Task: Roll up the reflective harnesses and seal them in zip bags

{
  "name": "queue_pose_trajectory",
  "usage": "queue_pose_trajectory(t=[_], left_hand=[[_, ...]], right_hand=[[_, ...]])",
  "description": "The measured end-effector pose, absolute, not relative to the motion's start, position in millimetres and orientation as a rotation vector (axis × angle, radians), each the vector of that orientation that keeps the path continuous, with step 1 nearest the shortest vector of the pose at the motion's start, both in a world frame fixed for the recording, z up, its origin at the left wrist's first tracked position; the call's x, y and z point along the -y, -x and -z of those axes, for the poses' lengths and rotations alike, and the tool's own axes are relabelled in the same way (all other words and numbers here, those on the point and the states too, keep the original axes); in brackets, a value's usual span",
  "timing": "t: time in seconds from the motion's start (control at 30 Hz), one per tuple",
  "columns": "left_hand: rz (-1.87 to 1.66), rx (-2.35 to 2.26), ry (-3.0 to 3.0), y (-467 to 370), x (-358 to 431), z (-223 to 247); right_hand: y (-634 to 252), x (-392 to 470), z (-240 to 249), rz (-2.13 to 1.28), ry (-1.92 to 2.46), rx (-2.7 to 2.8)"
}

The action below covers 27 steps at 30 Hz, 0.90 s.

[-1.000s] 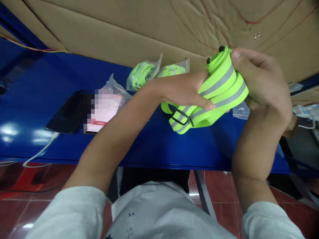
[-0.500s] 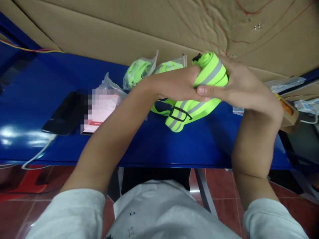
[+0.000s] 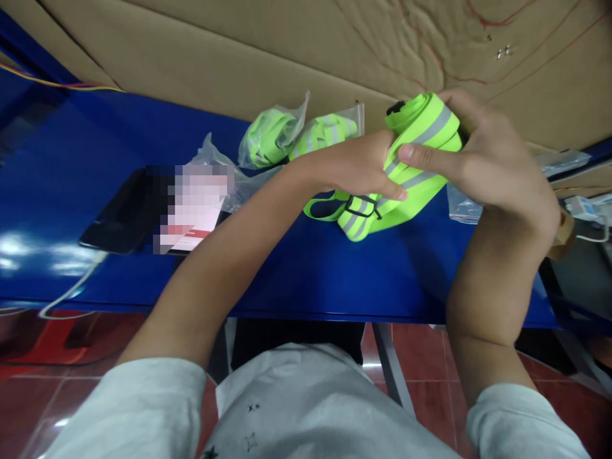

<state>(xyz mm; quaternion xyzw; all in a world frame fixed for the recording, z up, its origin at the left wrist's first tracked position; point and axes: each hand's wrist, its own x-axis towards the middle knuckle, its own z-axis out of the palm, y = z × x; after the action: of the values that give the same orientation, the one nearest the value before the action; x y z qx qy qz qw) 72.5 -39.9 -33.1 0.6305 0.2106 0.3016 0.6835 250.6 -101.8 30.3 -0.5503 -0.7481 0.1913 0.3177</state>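
Note:
A neon yellow-green strap [image 3: 430, 127] with grey reflective stripes is wound into a roll above the blue table. My left hand [image 3: 370, 167] grips the roll from its left side, the thumb across the lower layers and the other fingers hidden behind it. From the right, my right hand [image 3: 482, 150] holds the same roll, thumb on its front and fingers around the back. A looser part of the strap hangs below, with a black buckle [image 3: 361, 206] and a loop to the left of it.
Two clear bags with similar straps [image 3: 268, 137] lie behind my left forearm. A dark phone [image 3: 115, 217] with a white cable and a blurred lit screen [image 3: 194, 204] are at left. Flat plastic bags [image 3: 463, 205] and a cardboard box [image 3: 563, 237] lie at right.
Both hands and the roll have shifted slightly right. My right hand's thumb has moved up the roll, away from my left thumb, and its fingers are more spread.

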Motion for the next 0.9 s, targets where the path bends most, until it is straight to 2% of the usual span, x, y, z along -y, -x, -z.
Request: queue_pose_trajectory(t=[0.07,0.27,0.53,0.63,0.8,0.9], left_hand=[[-0.644,-0.389,-1.431,-73.9,40.6,34.9],[-0.237,0.077,-1.14,-76.0,49.6,41.1],[-0.195,-0.125,-1.562,-69.1,38.8,41.7],[-0.145,-0.208,-1.677,-60.5,38.4,26.7],[-0.218,-0.269,-1.781,-45.7,43.2,1.0],[-0.242,-0.453,-1.799,-41.7,36.7,3.4]], right_hand=[[-247.0,104.7,-31.1,-0.457,1.478,1.937],[-239.6,113.7,-34.5,-0.321,1.437,1.9],[-253.7,118.1,-45.2,-0.376,1.539,2.029],[-258.1,114.3,-41.4,-0.544,1.531,1.956],[-265.0,94.6,-25.3,-1.02,1.329,1.657],[-265.4,88.4,-20.4,-1.002,1.313,1.6]])
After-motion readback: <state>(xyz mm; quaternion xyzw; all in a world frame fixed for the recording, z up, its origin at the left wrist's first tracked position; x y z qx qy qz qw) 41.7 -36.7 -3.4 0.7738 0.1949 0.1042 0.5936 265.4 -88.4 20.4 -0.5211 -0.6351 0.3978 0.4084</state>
